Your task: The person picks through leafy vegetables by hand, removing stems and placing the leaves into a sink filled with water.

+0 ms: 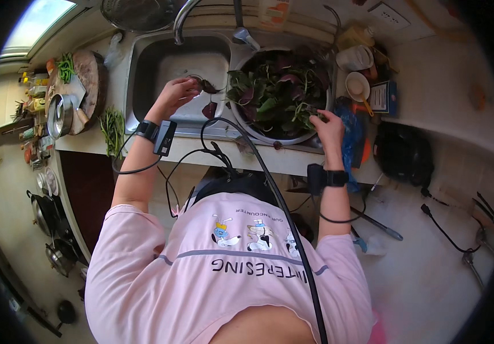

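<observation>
Over the left basin of a stainless steel sink [178, 129], my left hand [178, 95] holds a small sprig of dark red-green leaves [209, 109] between thumb and fingers. One purple leaf hangs down from it. A large round metal bowl [268, 138] stands over the sink's right side, heaped with green and purple leafy vegetables [279, 90]. At the bowl's near right edge, my right hand [328, 124] pinches thin green stems with small leaves [303, 114]. Whether those stems are separate from the heap, I cannot tell.
A curved faucet [180, 21] rises behind the left basin. To the left are a round wooden board [94, 81], green peppers [65, 68], a metal pot [60, 116] and a bunch of green stems [112, 131]. A white ladle [357, 86] and a blue plastic bag [346, 124] lie right. A black cable crosses in front.
</observation>
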A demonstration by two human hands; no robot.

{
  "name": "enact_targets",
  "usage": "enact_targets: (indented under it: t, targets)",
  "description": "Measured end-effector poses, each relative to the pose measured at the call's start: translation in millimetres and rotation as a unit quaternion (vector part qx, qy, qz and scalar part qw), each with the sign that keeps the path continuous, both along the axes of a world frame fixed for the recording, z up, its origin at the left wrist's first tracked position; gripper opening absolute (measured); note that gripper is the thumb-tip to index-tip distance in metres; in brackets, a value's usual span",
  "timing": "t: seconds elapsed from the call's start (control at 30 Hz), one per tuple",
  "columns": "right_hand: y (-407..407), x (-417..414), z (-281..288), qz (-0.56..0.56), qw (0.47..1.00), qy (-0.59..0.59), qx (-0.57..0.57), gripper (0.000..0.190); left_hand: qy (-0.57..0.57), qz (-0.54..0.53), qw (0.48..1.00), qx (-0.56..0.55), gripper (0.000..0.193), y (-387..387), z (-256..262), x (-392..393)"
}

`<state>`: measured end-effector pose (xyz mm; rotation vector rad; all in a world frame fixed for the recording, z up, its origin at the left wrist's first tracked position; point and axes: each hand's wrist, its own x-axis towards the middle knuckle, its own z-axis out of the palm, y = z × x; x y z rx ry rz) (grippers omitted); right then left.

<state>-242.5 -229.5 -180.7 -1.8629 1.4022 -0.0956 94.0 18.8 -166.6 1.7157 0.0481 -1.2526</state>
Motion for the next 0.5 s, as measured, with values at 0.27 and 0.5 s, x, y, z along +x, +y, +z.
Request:
enact_targets:
  t: [0.27, 0.5]
  targets:
    - [21.7, -2.3, 71.1, -0.011, 0.977, -0.100, -0.186, 0.026, -0.002, 0.018, 1.000, -0.002, 0.029, 9.5, 0.8, 2.5]
    - [29.0, 8.0, 124.6, 0.008, 0.945, -0.173, -0.277, 0.021, -0.013, 0.011, 0.999, -0.034, 0.031, 5.6, 12.1, -7.3]
